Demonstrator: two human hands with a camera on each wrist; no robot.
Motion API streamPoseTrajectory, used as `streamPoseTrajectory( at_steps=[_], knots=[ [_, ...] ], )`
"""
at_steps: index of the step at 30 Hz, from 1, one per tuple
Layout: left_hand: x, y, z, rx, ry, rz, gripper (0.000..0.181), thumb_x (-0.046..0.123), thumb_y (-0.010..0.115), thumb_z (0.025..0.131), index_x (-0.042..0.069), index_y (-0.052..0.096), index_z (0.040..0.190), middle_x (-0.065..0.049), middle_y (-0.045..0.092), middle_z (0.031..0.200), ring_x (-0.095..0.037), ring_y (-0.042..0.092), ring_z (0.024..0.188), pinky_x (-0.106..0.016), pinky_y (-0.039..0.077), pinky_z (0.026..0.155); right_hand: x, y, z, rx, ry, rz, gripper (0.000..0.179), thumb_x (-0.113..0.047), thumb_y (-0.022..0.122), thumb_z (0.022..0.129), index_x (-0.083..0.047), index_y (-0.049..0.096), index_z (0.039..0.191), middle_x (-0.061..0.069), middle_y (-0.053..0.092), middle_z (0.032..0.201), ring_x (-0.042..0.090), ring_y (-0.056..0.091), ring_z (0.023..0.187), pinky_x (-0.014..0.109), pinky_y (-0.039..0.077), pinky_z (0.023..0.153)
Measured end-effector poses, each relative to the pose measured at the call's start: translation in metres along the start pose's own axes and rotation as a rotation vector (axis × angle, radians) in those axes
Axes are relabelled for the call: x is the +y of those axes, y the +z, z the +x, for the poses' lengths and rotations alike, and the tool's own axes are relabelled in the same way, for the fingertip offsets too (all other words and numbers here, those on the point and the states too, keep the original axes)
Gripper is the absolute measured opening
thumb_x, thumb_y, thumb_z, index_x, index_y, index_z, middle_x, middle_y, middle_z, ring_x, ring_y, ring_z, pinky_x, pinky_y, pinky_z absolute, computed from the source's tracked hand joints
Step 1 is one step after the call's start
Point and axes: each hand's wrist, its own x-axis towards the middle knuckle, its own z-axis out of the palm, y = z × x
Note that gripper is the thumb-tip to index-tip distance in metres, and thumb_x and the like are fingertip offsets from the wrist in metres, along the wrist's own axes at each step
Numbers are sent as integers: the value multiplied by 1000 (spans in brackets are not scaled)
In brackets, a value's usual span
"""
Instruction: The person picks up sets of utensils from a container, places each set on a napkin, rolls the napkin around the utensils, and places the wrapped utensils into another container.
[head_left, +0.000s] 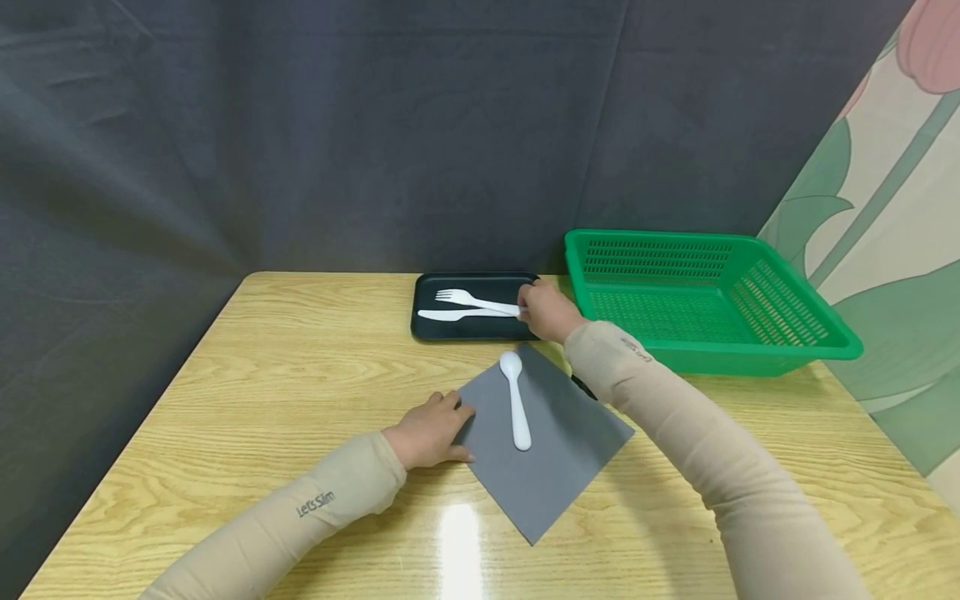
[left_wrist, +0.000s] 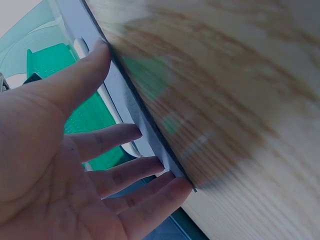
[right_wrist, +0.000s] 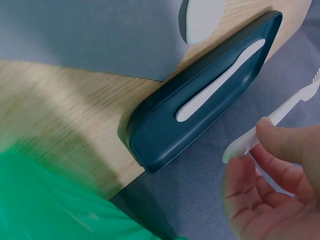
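Observation:
My right hand (head_left: 551, 311) pinches the handle of a white plastic fork (right_wrist: 287, 107) between thumb and fingers. In the right wrist view the fork is held above a dark tray (right_wrist: 155, 145), which has a white plastic knife (right_wrist: 220, 82) lying in it. Fingers spread, my left hand (head_left: 431, 432) rests at the left edge of a grey square napkin (head_left: 555, 475), its fingertips over the border. A white plastic spoon (head_left: 517, 408) lies on the napkin, bowl towards the tray.
A green slotted basket (head_left: 750, 354) stands at the back right, beside the tray. Behind the wooden table (head_left: 315, 358) hangs a dark grey curtain (head_left: 420, 142). On the right is a flower-patterned wall covering (head_left: 900, 225).

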Motion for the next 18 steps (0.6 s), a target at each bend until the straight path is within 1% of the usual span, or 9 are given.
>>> streamPoseTrajectory(
  at_steps=[6,10,18],
  knots=[
    [0,0,0,3,4,6,62,42,69,81,3,54,127,-16,52,124,-30,51,111,-38,52,88,-1,-2,-5,-17,9,18,12,-10,61,89,0,61,96,16,59,92,25,55,80,33,49,68],
    [0,0,0,1,9,10,62,42,69,81,3,54,127,-16,52,124,-30,52,111,-38,52,88,-1,-2,-8,-15,8,26,12,-9,61,90,1,61,96,16,58,92,24,55,78,32,49,66],
    [0,-1,-1,5,7,8,62,42,69,81,3,54,126,-16,52,123,-31,52,111,-39,52,87,-3,-3,-14,-13,13,36,13,-9,61,89,2,61,97,18,58,94,26,56,79,34,50,70]
  ],
)
